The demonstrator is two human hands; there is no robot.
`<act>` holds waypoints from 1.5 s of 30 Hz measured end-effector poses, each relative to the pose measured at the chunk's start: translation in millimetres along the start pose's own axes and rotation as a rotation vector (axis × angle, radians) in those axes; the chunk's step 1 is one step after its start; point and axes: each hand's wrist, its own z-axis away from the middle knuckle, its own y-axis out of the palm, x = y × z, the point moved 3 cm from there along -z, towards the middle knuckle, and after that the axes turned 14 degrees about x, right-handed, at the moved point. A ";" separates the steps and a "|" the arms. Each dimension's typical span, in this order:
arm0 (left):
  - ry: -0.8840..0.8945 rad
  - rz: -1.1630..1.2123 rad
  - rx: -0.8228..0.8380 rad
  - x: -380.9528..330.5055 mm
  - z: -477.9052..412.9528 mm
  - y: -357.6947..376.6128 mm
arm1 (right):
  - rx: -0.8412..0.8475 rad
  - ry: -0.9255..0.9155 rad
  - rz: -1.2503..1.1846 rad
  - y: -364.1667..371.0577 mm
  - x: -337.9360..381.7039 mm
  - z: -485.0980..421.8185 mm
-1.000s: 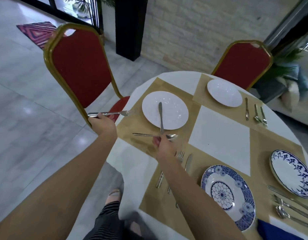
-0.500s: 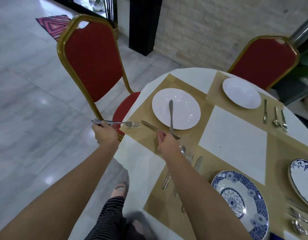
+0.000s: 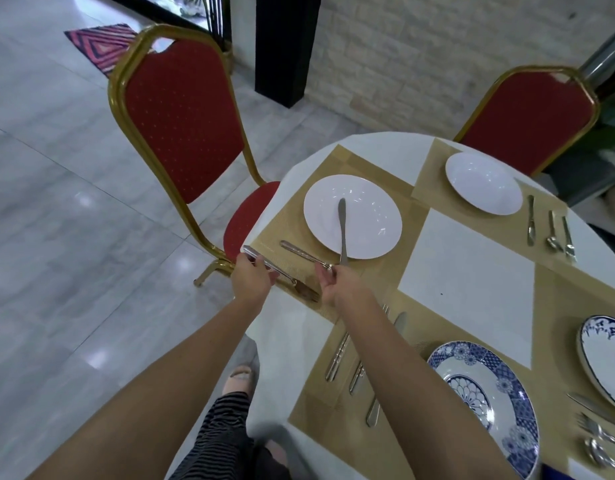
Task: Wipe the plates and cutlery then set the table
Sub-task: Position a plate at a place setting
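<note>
Both hands are holding cutlery over the near-left mat (image 3: 282,220). Left hand (image 3: 253,282) is gripping a fork (image 3: 301,288) by its handle, fingers curled round it, tines pointing right and sitting low over the mat's near edge. Right hand (image 3: 338,285) is pinching two pieces at once. One is a knife (image 3: 342,230), its blade reaching up over a white plate (image 3: 368,216). The other is a utensil (image 3: 299,251) whose patterned handle is pointing left across the mat, its head hidden in the fingers. Whether either piece is touching anything below is hard to tell.

Four plates are sitting on the round table (image 3: 465,258), each on its own gold mat: this white one, a second white one (image 3: 482,183) farther off, and two blue-patterned ones (image 3: 486,393) (image 3: 607,362) nearer. Three sets of three cutlery pieces are lying beside plates: one by the far white plate (image 3: 553,233), one partly under the right forearm (image 3: 337,355), one at the bottom right (image 3: 597,427). Two red chairs (image 3: 181,123) (image 3: 527,123) are standing at the table.
</note>
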 end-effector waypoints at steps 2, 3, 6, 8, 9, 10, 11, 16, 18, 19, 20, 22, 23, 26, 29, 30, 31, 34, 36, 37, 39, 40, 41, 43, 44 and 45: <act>-0.025 -0.018 0.025 3.0 -0.4 7.6 | 0.039 0.031 0.104 1.0 11.2 7.0; -0.042 -0.033 0.035 4.3 -0.1 11.4 | 0.088 0.038 0.051 1.1 17.2 15.8; -0.065 -0.069 0.051 7.9 -2.1 22.0 | 0.050 0.003 -0.007 -7.7 39.5 20.9; -0.071 -0.056 0.049 8.2 -3.8 26.9 | 0.000 -0.125 0.180 -16.9 54.6 21.8; -0.078 -0.046 0.044 7.9 -4.3 28.8 | -0.052 -0.223 0.338 -24.3 63.8 16.4; -0.083 -0.039 0.030 8.3 -5.2 30.0 | -0.136 -0.320 0.538 -32.6 72.0 12.6; -0.087 -0.046 0.007 8.4 -5.5 31.3 | -0.224 -0.403 0.732 -40.1 78.5 11.4; 0.022 -0.260 -0.107 6.7 -9.9 36.1 | -0.376 -0.464 0.935 -58.3 92.5 -5.2; 0.093 -0.408 -0.116 3.4 -6.1 37.9 | -0.369 -0.402 0.900 -58.2 96.4 -14.3; 0.141 -0.491 -0.115 2.0 -1.8 37.9 | -0.350 -0.373 0.868 -57.3 97.2 -17.6; 0.210 -0.603 -0.116 2.2 2.4 37.7 | -0.333 -0.350 0.815 -56.8 97.8 -21.1; 0.382 -0.882 -0.104 8.1 10.6 37.8 | -0.182 -0.266 0.514 -52.4 92.7 -26.5; 0.430 -1.002 -0.050 14.4 12.0 38.2 | -0.104 -0.232 0.369 -49.4 89.4 -28.7; 0.372 -1.288 0.194 36.2 8.5 34.7 | -0.039 -0.176 0.245 -43.4 84.1 -32.1; 0.345 -1.384 0.211 40.3 6.1 34.2 | -0.042 -0.173 0.191 -41.9 86.0 -35.6; 0.329 -1.377 0.200 38.3 5.8 35.0 | -0.040 -0.179 0.170 -42.5 88.0 -37.6; 0.310 -1.366 0.189 36.5 4.8 36.8 | -0.046 -0.183 0.164 -43.1 90.4 -37.1; 0.266 -1.348 0.140 33.5 2.6 43.3 | -0.079 -0.214 0.113 -44.1 99.7 -38.7; 0.260 -1.337 0.105 33.0 1.0 48.0 | -0.086 -0.232 0.090 -45.2 107.2 -42.0; 0.258 -1.329 0.095 33.1 0.0 49.9 | -0.085 -0.236 0.110 -46.2 111.4 -45.9; 0.255 -1.318 0.080 34.2 -1.4 52.0 | -0.053 -0.225 0.163 -47.7 116.0 -53.6; 0.259 -1.317 0.073 34.0 -1.2 52.1 | -0.053 -0.225 0.181 -49.5 117.4 -58.0; 0.261 -1.316 0.074 34.5 -1.0 52.1 | -0.075 -0.228 0.189 -52.7 118.6 -61.3; 0.269 -1.310 0.079 35.3 -0.5 50.6 | -0.124 -0.249 0.204 -54.7 121.2 -59.2; 0.282 -1.307 0.079 36.4 -0.1 49.6 | -0.146 -0.274 0.256 -53.8 121.2 -56.8; 0.297 -1.301 0.079 37.5 0.7 48.1 | -0.199 -0.306 0.368 -52.9 122.4 -55.0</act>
